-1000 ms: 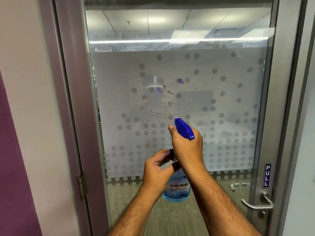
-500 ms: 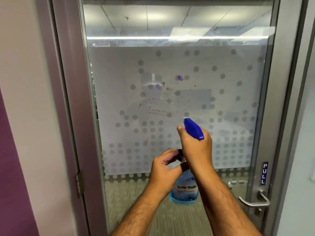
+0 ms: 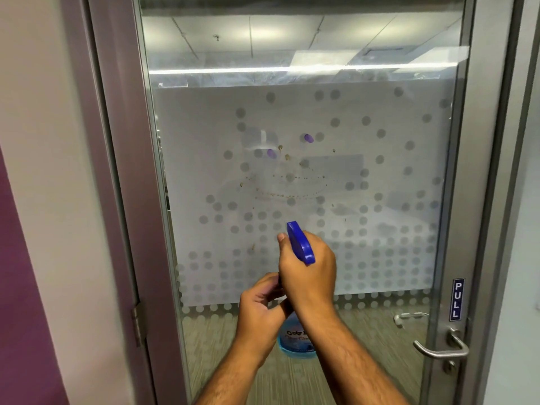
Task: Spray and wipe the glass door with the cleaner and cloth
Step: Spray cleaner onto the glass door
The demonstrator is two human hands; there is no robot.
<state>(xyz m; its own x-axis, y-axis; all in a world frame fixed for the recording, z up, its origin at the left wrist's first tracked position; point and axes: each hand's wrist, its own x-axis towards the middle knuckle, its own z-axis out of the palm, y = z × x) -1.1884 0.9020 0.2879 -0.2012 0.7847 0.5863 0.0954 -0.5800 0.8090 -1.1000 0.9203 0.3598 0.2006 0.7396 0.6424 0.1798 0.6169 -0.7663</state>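
Right hand (image 3: 309, 276) grips spray bottle (image 3: 298, 340) at its blue trigger head (image 3: 301, 244), left hand (image 3: 260, 308) clasps the neck; nozzle faces stained glass door (image 3: 292, 176).

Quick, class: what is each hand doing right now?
Left hand: fingers curled at the neck of the spray bottle.
Right hand: closed around the blue spray head.

Single head-worn view, wide-angle, facing forward and slightly down. Stands close before the glass door (image 3: 292, 171), which fills the frame; both forearms enter from the bottom edge. No second view.
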